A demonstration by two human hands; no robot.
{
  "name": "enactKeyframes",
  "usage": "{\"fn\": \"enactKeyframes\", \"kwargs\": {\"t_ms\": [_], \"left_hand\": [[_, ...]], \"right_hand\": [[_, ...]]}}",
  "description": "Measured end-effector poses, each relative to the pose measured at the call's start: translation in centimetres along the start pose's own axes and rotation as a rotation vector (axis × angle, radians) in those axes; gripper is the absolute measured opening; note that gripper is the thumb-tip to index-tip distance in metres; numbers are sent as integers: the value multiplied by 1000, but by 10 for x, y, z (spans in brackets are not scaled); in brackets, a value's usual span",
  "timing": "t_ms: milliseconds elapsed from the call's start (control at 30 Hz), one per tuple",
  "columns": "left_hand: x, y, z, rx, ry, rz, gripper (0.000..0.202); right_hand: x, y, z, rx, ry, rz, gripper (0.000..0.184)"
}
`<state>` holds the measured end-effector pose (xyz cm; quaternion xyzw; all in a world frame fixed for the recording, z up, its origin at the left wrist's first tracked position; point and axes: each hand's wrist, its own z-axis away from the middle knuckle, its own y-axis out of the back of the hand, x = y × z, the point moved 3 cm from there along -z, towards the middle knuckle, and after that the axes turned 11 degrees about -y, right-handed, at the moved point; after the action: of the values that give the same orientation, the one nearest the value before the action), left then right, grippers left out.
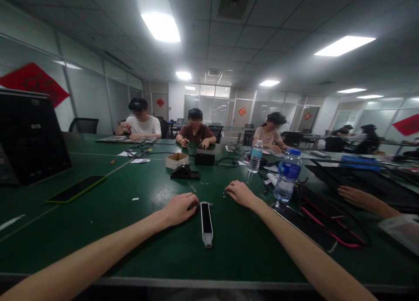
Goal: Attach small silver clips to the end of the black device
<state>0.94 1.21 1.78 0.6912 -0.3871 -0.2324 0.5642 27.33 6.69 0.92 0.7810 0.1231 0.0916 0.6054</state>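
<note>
My left hand rests on the green table with its fingers curled, touching the far end of a slim black-and-white stick-shaped device that lies flat pointing toward me. My right hand lies on the table just right of that end, fingers curled down, next to a tiny dark part. What either hand pinches, if anything, is hidden.
A water bottle stands right of my right hand, above a black phone and red cables. A green-edged phone, cardboard box and black holder lie further off. Another person's hand rests at right; three people sit opposite.
</note>
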Motion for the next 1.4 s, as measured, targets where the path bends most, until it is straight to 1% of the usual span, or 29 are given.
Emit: {"fn": "enactKeyframes", "kwargs": {"t_ms": [67, 167, 267, 367, 467, 533, 600, 667, 767, 867, 967, 1067, 1167, 1267, 1400], "left_hand": [[0, 0, 0, -3, 3, 0, 16], [-1, -1, 0, -2, -4, 6, 16], [-3, -3, 0, 11, -6, 17, 17], [-5, -4, 2, 34, -16, 10, 18], [-3, -2, 5, 70, -54, -14, 26], [-1, 1, 8, 76, -64, -22, 31], [1, 5, 9, 96, -57, -33, 31], [3, 7, 9, 109, -53, -33, 30], [5, 8, 8, 134, -46, -36, 27], [6, 9, 6, 160, -34, -51, 22], [6, 9, 4, 138, -34, -73, 17], [6, 8, 4, 109, -44, -83, 16], [6, 8, 5, 94, -51, -85, 19], [5, 6, 5, 75, -48, -90, 19], [3, 3, 5, 25, -31, -82, 15]], "right_hand": [[-1, -1, -1, -9, 7, -1, 24], [-2, -3, -2, 14, 8, 14, 23], [-3, -3, -2, 65, 5, 25, 22], [-3, -2, -2, 135, -38, 14, 19], [-3, 0, -2, 187, -88, -31, 19], [-5, 2, 0, 194, -107, -77, 20], [-11, 5, 2, 199, -110, -118, 19], [-21, 8, 6, 191, -69, -201, 19], [-43, 14, 14, 160, 54, -355, 17], [-65, 20, 22, 130, 153, -455, 16], [-79, 22, 24, 65, 168, -484, 18], [-79, 22, 24, 24, 132, -476, 19], [-71, 22, 23, 16, 106, -461, 20], [-65, 19, 22, -10, 132, -420, 19], [-63, 14, 20, -45, 179, -389, 20]]}}
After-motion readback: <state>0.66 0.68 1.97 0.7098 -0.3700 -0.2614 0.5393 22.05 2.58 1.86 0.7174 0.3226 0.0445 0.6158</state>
